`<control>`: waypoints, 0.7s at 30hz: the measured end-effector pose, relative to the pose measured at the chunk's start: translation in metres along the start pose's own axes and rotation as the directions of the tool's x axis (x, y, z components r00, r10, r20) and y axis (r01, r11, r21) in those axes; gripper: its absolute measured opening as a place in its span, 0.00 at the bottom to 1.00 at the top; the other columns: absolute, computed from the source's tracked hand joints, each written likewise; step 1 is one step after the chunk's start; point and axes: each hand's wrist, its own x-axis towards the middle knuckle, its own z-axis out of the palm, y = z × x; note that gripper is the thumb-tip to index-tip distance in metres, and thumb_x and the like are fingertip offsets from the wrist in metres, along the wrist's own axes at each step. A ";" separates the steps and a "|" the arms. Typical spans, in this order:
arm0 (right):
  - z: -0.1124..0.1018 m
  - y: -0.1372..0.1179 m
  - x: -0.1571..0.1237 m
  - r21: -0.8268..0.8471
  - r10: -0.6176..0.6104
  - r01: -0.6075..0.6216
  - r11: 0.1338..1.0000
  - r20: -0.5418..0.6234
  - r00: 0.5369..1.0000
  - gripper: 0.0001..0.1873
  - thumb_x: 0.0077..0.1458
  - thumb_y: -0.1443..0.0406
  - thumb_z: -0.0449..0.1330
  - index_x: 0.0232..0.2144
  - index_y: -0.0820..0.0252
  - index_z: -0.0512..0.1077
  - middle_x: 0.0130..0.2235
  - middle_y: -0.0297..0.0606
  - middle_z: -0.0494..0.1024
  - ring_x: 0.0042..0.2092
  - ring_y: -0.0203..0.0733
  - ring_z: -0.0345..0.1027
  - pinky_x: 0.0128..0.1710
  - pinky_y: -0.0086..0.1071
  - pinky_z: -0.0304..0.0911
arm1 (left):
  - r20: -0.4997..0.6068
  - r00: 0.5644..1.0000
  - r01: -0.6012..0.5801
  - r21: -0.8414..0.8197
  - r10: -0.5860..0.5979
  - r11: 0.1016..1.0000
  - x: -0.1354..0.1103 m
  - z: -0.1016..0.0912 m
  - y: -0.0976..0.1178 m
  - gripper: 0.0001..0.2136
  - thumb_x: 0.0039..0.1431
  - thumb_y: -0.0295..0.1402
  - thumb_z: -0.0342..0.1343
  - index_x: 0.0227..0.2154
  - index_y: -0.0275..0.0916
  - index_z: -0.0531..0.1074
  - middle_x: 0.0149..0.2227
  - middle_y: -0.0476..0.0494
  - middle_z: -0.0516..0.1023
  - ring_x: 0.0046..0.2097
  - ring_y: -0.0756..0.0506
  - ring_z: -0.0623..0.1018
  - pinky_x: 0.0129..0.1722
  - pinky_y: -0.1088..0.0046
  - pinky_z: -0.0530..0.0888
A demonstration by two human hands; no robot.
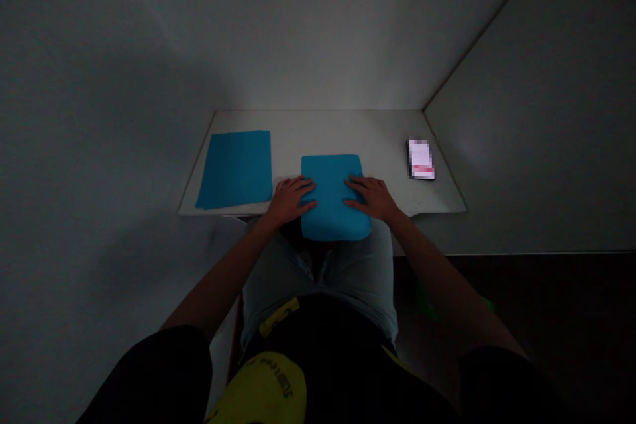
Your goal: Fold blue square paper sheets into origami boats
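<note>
A blue rectangular sheet (332, 199), cloth or something like it, lies at the middle of the table's front edge. Its rounded near end reaches past that edge over my lap. My left hand (291, 199) is open, with its fingertips resting on the sheet's left side. On the right side of the same sheet my right hand (371, 197) lies open, fingers spread and palm down. To the left, apart from it, a larger blue sheet (237, 169) is spread flat on the table. Whether either one has several layers I cannot tell.
The white table (318, 132) stands against walls at its back and sides. A phone (421, 159) with a lit, blurred screen lies near the table's right end. My legs (358, 265) are close under the front edge. The light is dim.
</note>
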 end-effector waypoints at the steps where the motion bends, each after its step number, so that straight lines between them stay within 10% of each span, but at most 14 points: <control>1: -0.001 0.002 0.000 -0.007 -0.010 0.010 1.000 0.006 1.000 0.39 0.70 0.37 0.55 0.72 0.50 0.70 0.73 0.44 0.70 0.68 0.65 0.66 0.67 0.58 0.59 | -0.004 1.000 0.003 -0.006 -0.003 1.000 0.000 0.000 0.000 0.26 0.73 0.50 0.58 0.69 0.52 0.72 0.74 0.45 0.70 0.76 0.35 0.65 0.75 0.47 0.59; 13: -0.012 0.002 0.006 0.329 0.107 -0.054 0.943 -0.144 0.984 0.23 0.71 0.45 0.59 0.43 0.53 0.85 0.47 0.43 0.88 0.49 0.56 0.80 0.56 0.52 0.67 | -0.157 0.970 0.113 -0.389 -0.187 0.914 0.017 -0.011 0.000 0.11 0.72 0.43 0.60 0.43 0.44 0.83 0.47 0.44 0.88 0.52 0.39 0.84 0.61 0.53 0.74; 17: -0.047 0.004 0.030 0.517 0.224 -0.084 0.852 -0.214 0.951 0.24 0.68 0.44 0.62 0.47 0.55 0.82 0.42 0.40 0.86 0.40 0.48 0.78 0.40 0.39 0.70 | -0.241 0.940 0.066 -0.566 -0.241 0.822 0.048 -0.045 0.001 0.15 0.74 0.48 0.56 0.46 0.42 0.79 0.42 0.45 0.86 0.44 0.44 0.82 0.43 0.68 0.77; 21: -0.063 0.008 0.064 0.428 0.247 -0.107 0.898 -0.285 0.926 0.20 0.68 0.49 0.63 0.51 0.56 0.80 0.47 0.44 0.86 0.45 0.51 0.78 0.45 0.42 0.72 | -0.329 0.904 0.103 -0.455 -0.274 0.885 0.083 -0.064 -0.001 0.12 0.72 0.43 0.59 0.49 0.42 0.78 0.43 0.44 0.85 0.44 0.44 0.81 0.48 0.66 0.78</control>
